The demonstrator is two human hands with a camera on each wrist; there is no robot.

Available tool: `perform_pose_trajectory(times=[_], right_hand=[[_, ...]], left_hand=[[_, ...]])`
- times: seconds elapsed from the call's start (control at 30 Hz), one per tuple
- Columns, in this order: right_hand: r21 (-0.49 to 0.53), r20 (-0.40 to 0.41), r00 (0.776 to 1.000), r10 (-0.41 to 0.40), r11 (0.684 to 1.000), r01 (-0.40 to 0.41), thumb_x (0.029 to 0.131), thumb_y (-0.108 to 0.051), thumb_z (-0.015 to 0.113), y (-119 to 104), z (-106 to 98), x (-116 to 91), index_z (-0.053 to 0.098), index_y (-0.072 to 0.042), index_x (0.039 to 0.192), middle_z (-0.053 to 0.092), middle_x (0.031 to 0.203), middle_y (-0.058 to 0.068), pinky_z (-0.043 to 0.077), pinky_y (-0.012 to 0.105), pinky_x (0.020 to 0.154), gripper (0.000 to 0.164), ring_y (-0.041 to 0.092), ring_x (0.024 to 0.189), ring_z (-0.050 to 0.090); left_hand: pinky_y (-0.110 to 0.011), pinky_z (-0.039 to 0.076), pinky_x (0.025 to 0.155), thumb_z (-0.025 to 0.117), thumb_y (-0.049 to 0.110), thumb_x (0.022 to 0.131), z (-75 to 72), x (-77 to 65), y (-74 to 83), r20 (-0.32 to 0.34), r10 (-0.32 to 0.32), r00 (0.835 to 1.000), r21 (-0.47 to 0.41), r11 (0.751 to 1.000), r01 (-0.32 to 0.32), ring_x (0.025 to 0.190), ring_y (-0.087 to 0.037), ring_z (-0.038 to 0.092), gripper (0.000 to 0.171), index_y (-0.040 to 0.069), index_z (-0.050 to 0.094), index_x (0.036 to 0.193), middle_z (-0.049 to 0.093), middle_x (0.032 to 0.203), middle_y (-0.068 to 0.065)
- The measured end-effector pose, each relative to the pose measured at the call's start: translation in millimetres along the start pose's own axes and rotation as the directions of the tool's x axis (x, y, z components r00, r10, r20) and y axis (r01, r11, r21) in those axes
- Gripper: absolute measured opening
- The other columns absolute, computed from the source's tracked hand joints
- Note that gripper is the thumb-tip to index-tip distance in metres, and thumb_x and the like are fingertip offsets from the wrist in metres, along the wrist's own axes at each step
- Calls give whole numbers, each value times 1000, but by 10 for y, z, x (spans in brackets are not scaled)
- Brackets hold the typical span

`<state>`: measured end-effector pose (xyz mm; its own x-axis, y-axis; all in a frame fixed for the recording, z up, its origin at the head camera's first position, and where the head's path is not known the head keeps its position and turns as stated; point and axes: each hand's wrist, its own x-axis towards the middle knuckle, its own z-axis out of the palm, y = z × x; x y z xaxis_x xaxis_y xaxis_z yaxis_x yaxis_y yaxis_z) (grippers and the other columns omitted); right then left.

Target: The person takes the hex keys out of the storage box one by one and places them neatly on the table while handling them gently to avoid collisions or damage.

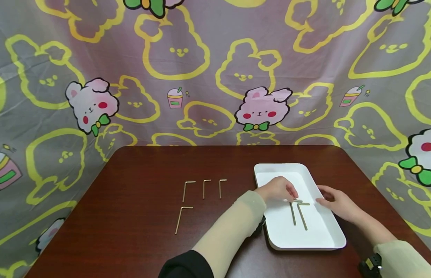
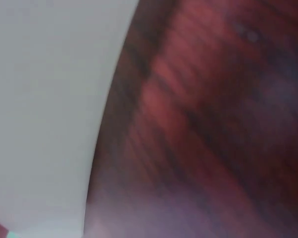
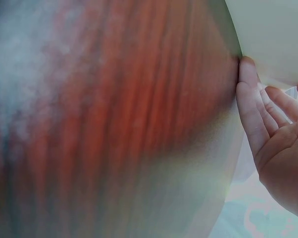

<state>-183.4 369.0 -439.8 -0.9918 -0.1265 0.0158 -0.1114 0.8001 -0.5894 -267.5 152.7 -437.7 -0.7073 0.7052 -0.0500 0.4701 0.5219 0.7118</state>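
Note:
In the head view a white tray (image 1: 319, 235) stands on the right side of the table. My left hand (image 1: 278, 188) reaches over its left rim, fingers bent down, and pinches a brass-coloured L-shaped hex key (image 1: 298, 200) at the fingertips; part of it is hidden. Another hex key (image 1: 303, 218) lies beside it on the tray floor. My right hand (image 1: 340, 203) holds the tray's right rim, and the right wrist view shows its fingers (image 3: 250, 109) against the tray's side. The left wrist view shows the tray wall (image 2: 45, 109) but no hand.
Left of the tray, several hex keys lie apart on the dark brown table (image 1: 132, 231): a row with one key (image 1: 203, 189) in its middle, and a single key (image 1: 180, 220) nearer me. A patterned cloth (image 1: 201, 88) hangs behind the table.

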Motion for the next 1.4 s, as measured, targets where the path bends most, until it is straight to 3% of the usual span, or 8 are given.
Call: perform_pose_trajectory(times=[0.3,0.77,0.97,1.17,1.4], right_hand=[[-8,0,1000,8,1000,-8,92,-17,67,-28,-1,-3,44,14,133,54,119,37,54,46,72,56,42,96,60],[3,-7,1000,1,1000,-1,92,-15,66,-28,3,-8,44,14,133,55,119,37,55,45,71,55,40,95,61],[0,1,1000,17,1000,-17,93,-18,66,-32,2,-15,43,14,134,53,121,37,54,47,73,57,42,98,59],[-9,0,1000,6,1000,-6,93,-18,67,-28,-5,-6,44,14,134,53,121,37,54,47,73,57,42,98,59],[-8,7,1000,19,1000,-19,93,-19,67,-19,-4,-5,44,13,134,53,122,37,54,46,73,57,41,97,60]], left_hand=[[-6,35,64,83,22,77,34,-4,35,-43,-8,999,171,985,15,65,6,49,5,19,80,80,64,62,18],[-7,35,60,81,21,79,65,5,51,-46,-10,999,228,973,20,61,4,47,8,18,78,73,59,56,16],[-8,36,60,80,20,81,70,-8,33,-18,18,1000,206,979,-14,62,3,47,9,15,77,74,58,56,15],[-8,38,61,80,16,81,67,-4,13,-20,62,998,92,994,-60,60,6,49,6,13,77,77,62,60,15],[-11,41,55,81,15,80,54,-4,18,-40,46,998,-34,998,-47,56,6,50,5,12,78,78,63,60,16]])
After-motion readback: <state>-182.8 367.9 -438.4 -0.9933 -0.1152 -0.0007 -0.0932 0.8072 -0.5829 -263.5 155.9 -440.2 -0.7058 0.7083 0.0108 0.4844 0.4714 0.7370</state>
